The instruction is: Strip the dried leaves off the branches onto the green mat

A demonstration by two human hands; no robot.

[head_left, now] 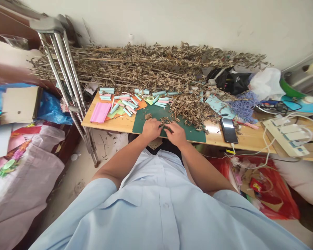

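At the front edge of a green cutting mat (pixel 139 121), both hands meet over a small bit of dried leaves (pixel 163 121). My left hand (pixel 151 130) is closed, its fingertips pressed on the leaves. From the other side my right hand (pixel 176 134) pinches at the same bit with bent fingers. Just beyond my left hand lies a small brown clump (pixel 147 116). A loose heap of dried leaves (pixel 190 107) covers the right part of the mat. Rolled paper tubes (pixel 129 104) in blue and pink lie to the left, beside a pink paper stack (pixel 100 112).
Long dried plant stalks (pixel 135 66) stretch along the wall behind. Metal crutches (pixel 65 66) lean at the table's left end. On the right are a phone (pixel 229 130) on a cable, purple cord (pixel 243 106) and a power strip (pixel 287 137). A red bag (pixel 279 194) sits below.
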